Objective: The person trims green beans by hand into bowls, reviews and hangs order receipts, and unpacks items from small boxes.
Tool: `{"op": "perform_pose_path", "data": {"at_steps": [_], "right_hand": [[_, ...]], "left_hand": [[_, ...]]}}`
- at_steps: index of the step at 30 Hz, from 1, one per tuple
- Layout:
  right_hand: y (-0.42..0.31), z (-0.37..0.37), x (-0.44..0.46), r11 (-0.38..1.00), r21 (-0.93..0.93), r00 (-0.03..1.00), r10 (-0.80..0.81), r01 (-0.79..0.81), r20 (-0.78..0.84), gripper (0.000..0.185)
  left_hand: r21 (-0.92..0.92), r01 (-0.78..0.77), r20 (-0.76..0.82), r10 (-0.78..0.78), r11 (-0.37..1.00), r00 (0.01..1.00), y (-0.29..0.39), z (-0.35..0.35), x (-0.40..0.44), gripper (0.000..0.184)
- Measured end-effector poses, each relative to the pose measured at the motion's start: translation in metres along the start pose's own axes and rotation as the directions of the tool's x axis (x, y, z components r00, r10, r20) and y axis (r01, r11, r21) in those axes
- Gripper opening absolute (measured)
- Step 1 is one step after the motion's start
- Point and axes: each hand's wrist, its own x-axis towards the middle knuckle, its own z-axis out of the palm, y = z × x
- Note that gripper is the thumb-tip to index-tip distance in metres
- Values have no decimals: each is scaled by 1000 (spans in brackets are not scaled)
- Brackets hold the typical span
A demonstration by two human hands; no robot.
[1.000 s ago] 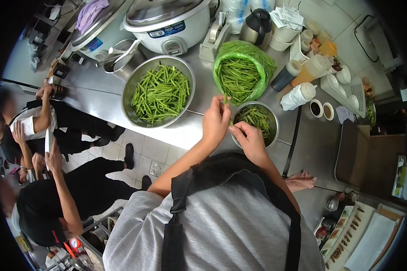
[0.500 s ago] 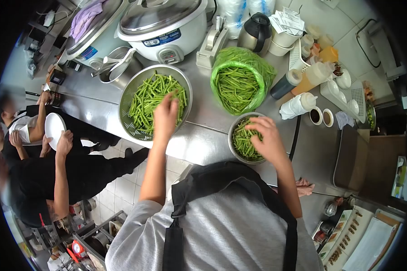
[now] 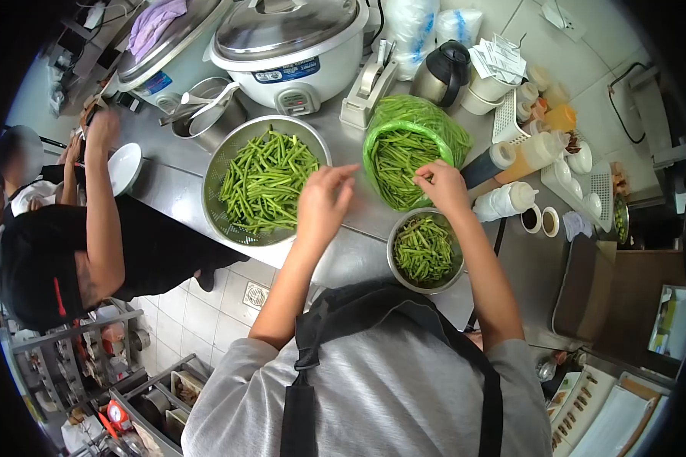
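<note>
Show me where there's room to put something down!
There's bare table between the white plate and the colander, and between the colander and the small bowl, near the left hand. Behind and right of the green bag, flask and bottles crowd in.

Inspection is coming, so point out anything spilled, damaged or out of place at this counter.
No spill or damage stands out: the green beans sit in the colander, plastic bag and steel bowl. The purple cloth looks slightly odd, bunched on a cooker lid.
</note>
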Motion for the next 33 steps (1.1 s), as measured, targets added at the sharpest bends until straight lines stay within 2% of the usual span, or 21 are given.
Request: {"op": "perform_pose_path", "data": {"at_steps": [4, 6, 9, 12, 15, 16, 19, 20, 23, 24, 27, 30, 33], "right_hand": [[-24, -11, -17, 956, 294, 993, 60, -26, -105, 20], [-37, -3, -35, 898, 440, 991, 62, -4, -116, 21], [-66, -2, -64, 888, 453, 993, 112, -81, -42, 20], [-66, 18, -81, 672, 739, 996, 83, -39, -23, 21], [-61, 21, -90, 788, 610, 994, 36, -89, 100, 22], [-64, 17, -92, 818, 568, 991, 20, -91, 131, 25], [-82, 5, -101, 854, 513, 995, 61, -90, 74, 27], [-85, -3, -100, 875, 471, 994, 98, -109, 46, 29], [-95, -23, -97, 938, 345, 988, 17, 37, -152, 31], [-99, -28, -96, 962, 255, 982, -53, 99, -180, 27], [-97, -29, -96, 959, 166, 967, -207, 231, -147, 20], [-101, -29, -102, 967, 140, 975, -202, 213, -88, 14], [-90, -15, -104, 950, -5, 942, -310, 312, -126, 15]], "left_hand": [[-388, 175, 182, -111, 905, 977, 8, 37, -6, 27], [-449, 188, 208, -103, 874, 973, 10, 53, -8, 27], [-444, 228, 234, -133, 867, 963, 11, 56, -12, 26], [-508, 205, 183, -127, 837, 975, 3, 51, -16, 21], [-653, 265, 172, -201, 710, 964, 1, 42, -20, 22], [-668, 308, 213, -223, 678, 951, 2, 38, -22, 20], [-580, 252, 206, -159, 775, 966, -2, 33, -31, 18], [-477, 182, 147, -127, 860, 981, -2, 30, -34, 17], [-106, -16, 16, 18, 994, 1000, 19, 17, -44, 15], [-17, -74, 11, 74, 997, 997, 24, 13, -45, 14], [79, -162, 30, 160, 984, 987, 30, 11, -49, 15], [161, -155, 98, 140, 975, 985, 36, 3, -51, 15], [224, -224, 194, 181, 949, 964, 26, 2, -54, 15]]}}
